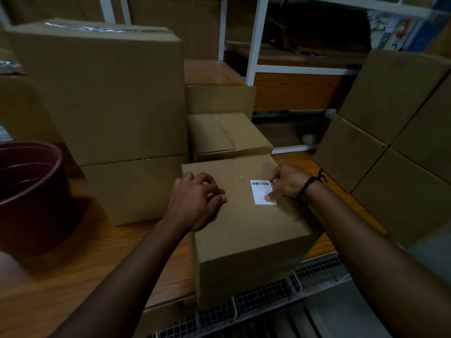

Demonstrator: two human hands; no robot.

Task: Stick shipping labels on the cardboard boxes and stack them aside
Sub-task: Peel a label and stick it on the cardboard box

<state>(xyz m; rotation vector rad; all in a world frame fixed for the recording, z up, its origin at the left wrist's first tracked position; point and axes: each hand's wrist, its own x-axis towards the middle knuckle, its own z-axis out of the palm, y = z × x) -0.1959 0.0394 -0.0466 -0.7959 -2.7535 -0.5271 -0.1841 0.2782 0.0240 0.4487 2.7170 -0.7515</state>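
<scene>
White label (262, 191) sits on centre-frame box (246, 228), our right hand (289, 182) pinching its edge, left hand (195, 203) loosely curled, empty, bracing the top; stacking pending.

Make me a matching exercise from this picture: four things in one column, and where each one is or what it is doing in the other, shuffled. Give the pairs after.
Things:
1. shipping label
2. left hand
3. right hand
4. bucket

Places or states:
A. dark red, at the far left
B. rests on the left part of the top of the box
C. white with a barcode, on the right part of the box top
D. pinches the right edge of the shipping label, thumb on it

Pairs: 1-C, 2-B, 3-D, 4-A
</scene>
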